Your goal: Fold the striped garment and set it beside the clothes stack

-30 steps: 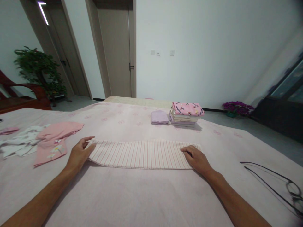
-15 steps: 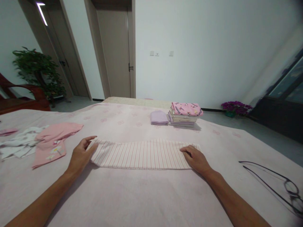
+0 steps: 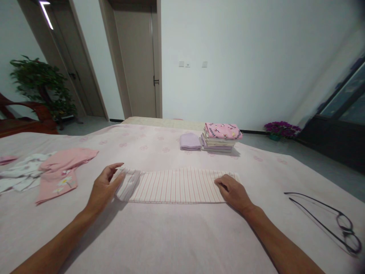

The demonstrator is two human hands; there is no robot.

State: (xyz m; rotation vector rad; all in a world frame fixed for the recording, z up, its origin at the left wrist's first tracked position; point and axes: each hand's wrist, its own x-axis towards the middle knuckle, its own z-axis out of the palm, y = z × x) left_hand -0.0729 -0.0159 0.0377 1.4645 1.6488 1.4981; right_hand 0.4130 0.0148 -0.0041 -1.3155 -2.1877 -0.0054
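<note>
A striped garment (image 3: 173, 186), white with thin pink lines, lies folded into a long flat strip across the bed-like pink cover. Its left end is raised and bends inward, pinched between the thumb and fingers of my left hand (image 3: 106, 186). Over the right end sits my right hand (image 3: 234, 193), fingers curled together and pressed down on the cloth. Whether those fingers also grip a fold there is hard to see. The exact kind of garment does not show in its folded form.
A stack of folded clothes (image 3: 221, 137) stands beyond, beside a folded lilac cloth (image 3: 190, 142). To the left lie a pink garment (image 3: 61, 167) and a rumpled white garment (image 3: 21, 173). Black-framed glasses (image 3: 327, 220) rest at right on the pink cover (image 3: 176, 239).
My left hand has lifted the garment's left end and moved it rightward, bending it further inward. My right hand stays on the other end. The view has shifted slightly.
</note>
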